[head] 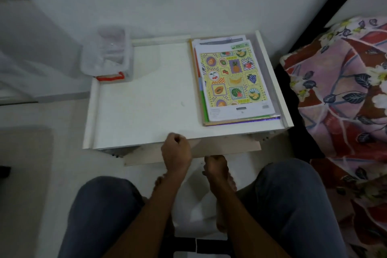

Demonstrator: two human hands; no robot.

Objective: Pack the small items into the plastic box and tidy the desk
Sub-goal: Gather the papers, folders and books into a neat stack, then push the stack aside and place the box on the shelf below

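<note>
The clear plastic box, with a lid and a red latch, stands on the far left corner of the white desk. Its contents are blurred. On the right side of the desk lies a stack of papers and folders, with a fruit-patterned sheet on top. My left hand is a closed fist at the desk's front edge, over a pull-out board below the top. My right hand is curled on that board's front edge, its fingertips hidden underneath.
Raised white rails border the desk's left, right and back sides. A white wall rises right behind it. A floral blanket on a bed lies close on the right. My knees in blue jeans sit below the desk, above a pale floor.
</note>
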